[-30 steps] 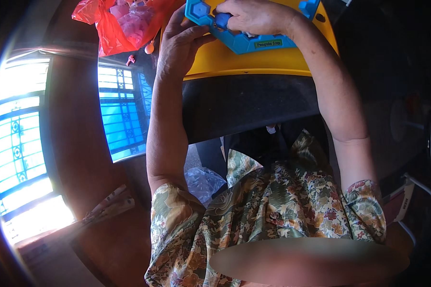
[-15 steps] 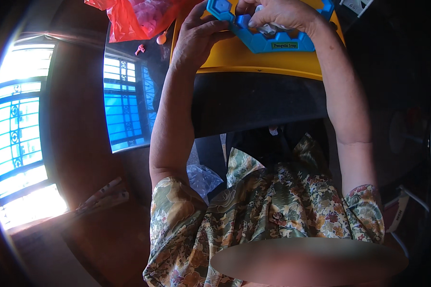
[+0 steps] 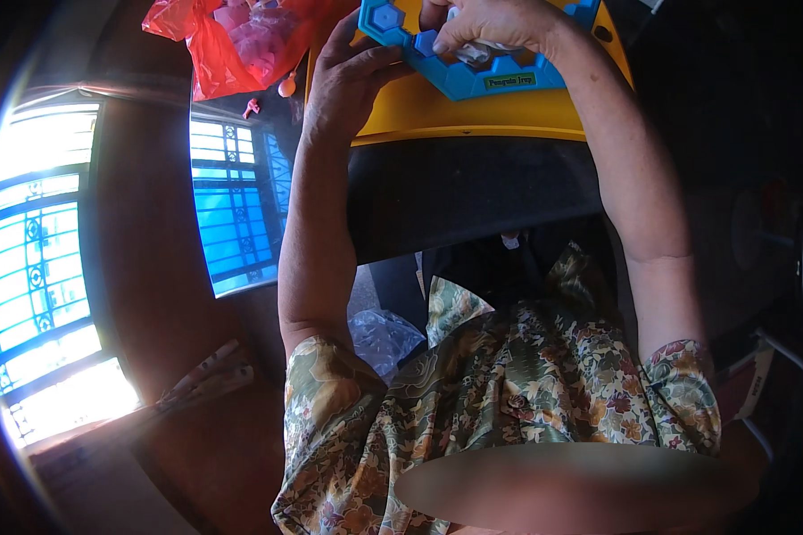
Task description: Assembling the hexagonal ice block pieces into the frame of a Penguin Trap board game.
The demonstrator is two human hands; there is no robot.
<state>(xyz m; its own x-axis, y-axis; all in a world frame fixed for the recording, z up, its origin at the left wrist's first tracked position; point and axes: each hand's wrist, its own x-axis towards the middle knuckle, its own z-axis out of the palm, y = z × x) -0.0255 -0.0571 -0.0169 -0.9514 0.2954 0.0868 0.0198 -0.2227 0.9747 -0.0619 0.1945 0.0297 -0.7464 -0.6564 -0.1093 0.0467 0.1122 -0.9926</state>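
Observation:
A blue toy game frame (image 3: 459, 82) with a zigzag edge and a small green label is at the top of the view, over a yellow board. My left hand (image 3: 352, 76) grips its left side, the thumb lying along the rim. A blue hexagonal tile (image 3: 384, 18) sits in the frame's left corner. Bent over the inside of the frame, my right hand (image 3: 504, 25) pinches a crumpled white cloth or tissue (image 3: 478, 53). Its fingertips are beside another blue hexagonal piece (image 3: 425, 42). The frame's far side is cut off by the view's upper edge.
The yellow board (image 3: 455, 121) rests on a dark glossy table (image 3: 473, 183). At the back left lies a red plastic bag (image 3: 219, 62) with pink contents. Near it are a small red piece (image 3: 252, 108) and a round pale orange piece (image 3: 286, 86). A barred window (image 3: 40, 259) is at left.
The frame, board and both hands appear a little further left in the view, while the bag sits slightly lower and further left. Both hands keep their hold.

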